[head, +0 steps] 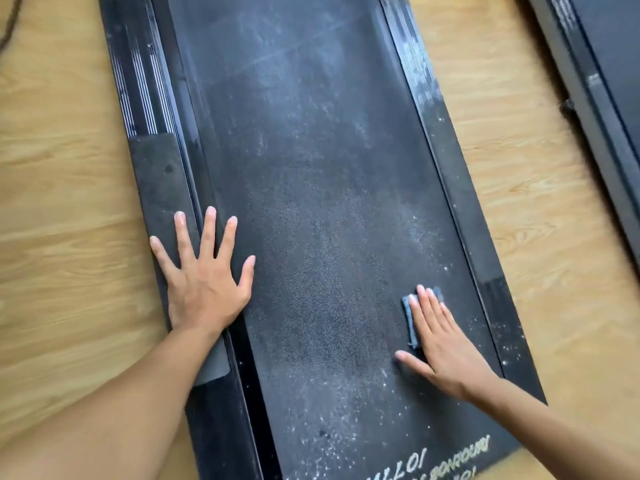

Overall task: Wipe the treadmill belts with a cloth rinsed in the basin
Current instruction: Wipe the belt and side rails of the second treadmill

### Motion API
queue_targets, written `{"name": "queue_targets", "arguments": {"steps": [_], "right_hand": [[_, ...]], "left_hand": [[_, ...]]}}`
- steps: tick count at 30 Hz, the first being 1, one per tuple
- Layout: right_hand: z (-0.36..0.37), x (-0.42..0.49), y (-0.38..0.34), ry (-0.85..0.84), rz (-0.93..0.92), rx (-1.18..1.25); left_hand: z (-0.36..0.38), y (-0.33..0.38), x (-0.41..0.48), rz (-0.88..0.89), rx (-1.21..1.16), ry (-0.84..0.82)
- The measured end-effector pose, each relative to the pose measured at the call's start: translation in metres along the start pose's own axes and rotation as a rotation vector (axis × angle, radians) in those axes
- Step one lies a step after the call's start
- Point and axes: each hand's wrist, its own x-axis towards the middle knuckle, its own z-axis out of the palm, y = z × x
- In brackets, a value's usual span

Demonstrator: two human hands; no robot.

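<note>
A black, dusty treadmill belt (311, 202) runs from the top of the view down to its near end. My right hand (440, 337) lies flat with straight fingers on a small folded blue cloth (412, 320), pressing it onto the belt near the right side rail. Only the cloth's left edge and top corner show from under the fingers. My left hand (204, 275) is spread flat, palm down, across the left side rail (156, 174) and the belt's left edge. No basin is in view.
The treadmill stands on a light wooden floor (62, 202). Part of a second dark treadmill (609, 98) lies at the upper right, with a strip of floor between the two. A dark cord (8, 26) runs at the top left corner. Yellow lettering (450, 459) marks the belt's near end.
</note>
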Motion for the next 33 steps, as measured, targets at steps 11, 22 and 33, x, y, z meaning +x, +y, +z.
{"name": "queue_targets", "arguments": {"steps": [11,22,33], "right_hand": [[0.021,0.044,-0.024,0.324,0.130,0.186],[-0.085,0.202,0.022,0.355,0.127,0.263],[-0.022,0.087,0.063,0.256,-0.069,0.181]], "left_hand": [[0.004,-0.001,-0.002,0.000,-0.041,0.046],[0.021,0.024,-0.034,-0.140,-0.071,0.102],[0.022,0.038,-0.046,-0.127,0.062,0.075]]}}
